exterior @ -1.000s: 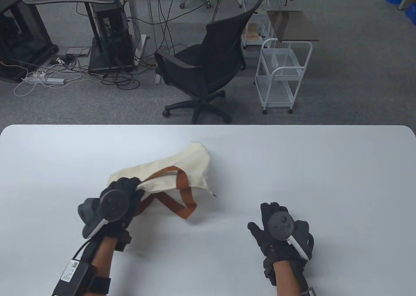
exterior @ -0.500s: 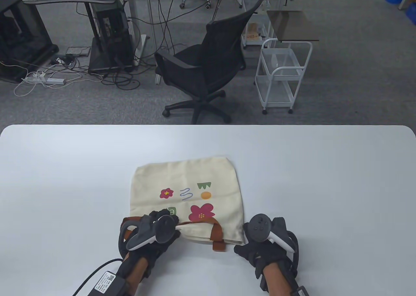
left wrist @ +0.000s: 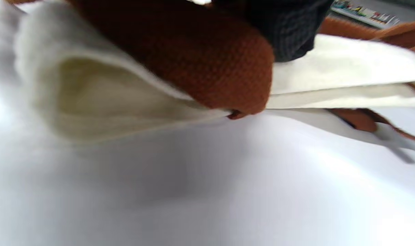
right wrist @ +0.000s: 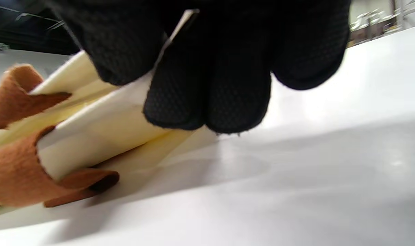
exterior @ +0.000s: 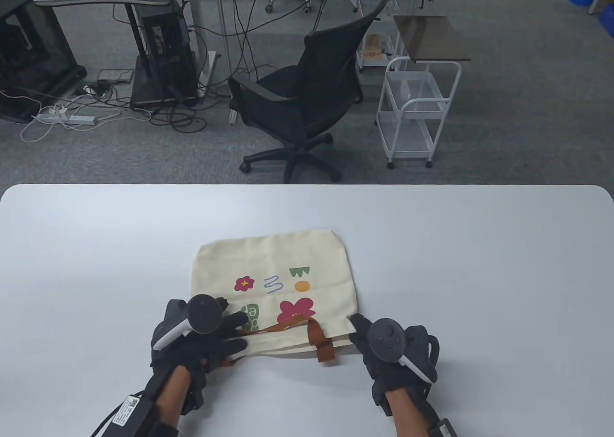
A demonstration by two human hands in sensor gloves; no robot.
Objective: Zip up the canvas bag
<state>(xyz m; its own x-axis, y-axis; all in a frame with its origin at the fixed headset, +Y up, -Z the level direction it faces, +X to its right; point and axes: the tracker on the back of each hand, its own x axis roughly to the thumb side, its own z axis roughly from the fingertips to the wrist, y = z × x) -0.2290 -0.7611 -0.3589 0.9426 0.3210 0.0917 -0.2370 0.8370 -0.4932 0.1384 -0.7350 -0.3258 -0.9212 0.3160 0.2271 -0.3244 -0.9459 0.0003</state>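
The cream canvas bag (exterior: pixel 288 264) lies flat on the white table (exterior: pixel 479 264), printed side up, with its mouth and brown straps (exterior: pixel 316 336) toward me. My left hand (exterior: pixel 237 334) grips the near-left corner of the mouth. In the left wrist view a gloved finger (left wrist: pixel 286 30) presses on a strap (left wrist: pixel 200 58) above the gaping cream edge (left wrist: pixel 91 95). My right hand (exterior: pixel 357 329) pinches the near-right corner. The right wrist view shows its fingers (right wrist: pixel 211 95) closed on the cream edge (right wrist: pixel 101 130). The zipper is not clearly visible.
The bag is the only object on the table, whose far edge (exterior: pixel 307 185) runs across the middle of the table view. Beyond it stand a black office chair (exterior: pixel 307 96) and a white wire cart (exterior: pixel 415 111).
One second ago my left hand held the bag crumpled and lifted at the left. The bag now lies flat, printed side up, and both hands have come to its near corners.
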